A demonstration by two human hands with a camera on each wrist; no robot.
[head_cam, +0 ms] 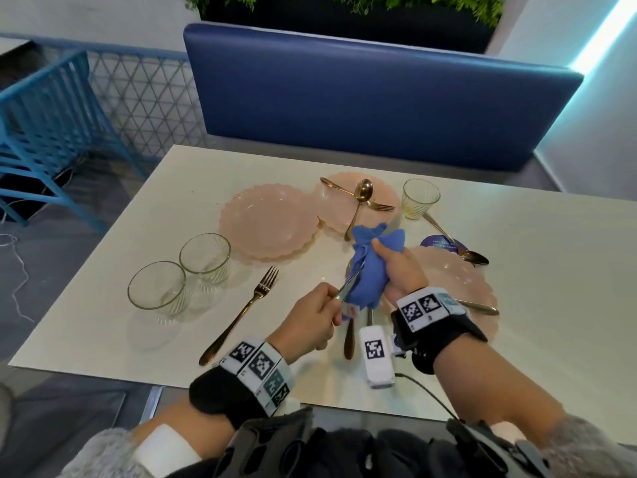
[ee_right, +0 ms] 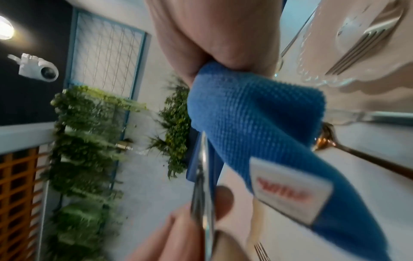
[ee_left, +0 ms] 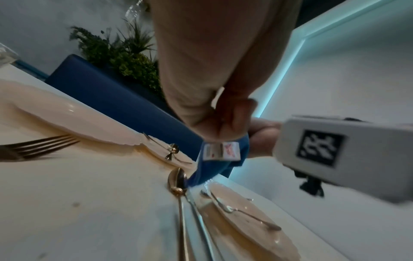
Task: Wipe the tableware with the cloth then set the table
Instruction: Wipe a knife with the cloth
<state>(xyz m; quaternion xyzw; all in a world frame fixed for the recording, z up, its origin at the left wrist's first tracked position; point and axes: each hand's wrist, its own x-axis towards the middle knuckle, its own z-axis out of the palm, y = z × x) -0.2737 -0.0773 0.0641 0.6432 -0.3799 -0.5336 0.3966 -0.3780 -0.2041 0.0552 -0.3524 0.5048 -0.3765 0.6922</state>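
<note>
My left hand (head_cam: pixel 325 305) pinches the handle of a slim silver piece of cutlery (head_cam: pixel 351 281) above the table's near middle. Its far end is hidden inside a blue cloth (head_cam: pixel 368 274), which my right hand (head_cam: pixel 382 260) grips around it. In the right wrist view the cloth (ee_right: pixel 257 123) with its white label wraps the silver shaft (ee_right: pixel 202 176). In the left wrist view the cloth (ee_left: pixel 214 167) hangs below my left hand (ee_left: pixel 212 98). A gold fork (head_cam: pixel 241 315) and a gold spoon (head_cam: pixel 350 339) lie on the white table (head_cam: pixel 138 236).
Two glasses (head_cam: pixel 157 286) stand at the left and a third glass (head_cam: pixel 421 198) at the back. A pink plate (head_cam: pixel 269 222) sits in the middle, one behind it (head_cam: pixel 331 208) carries a spoon and a fork, and another (head_cam: pixel 458 281) lies under my right wrist. A blue bench (head_cam: pixel 344 98) lines the far side.
</note>
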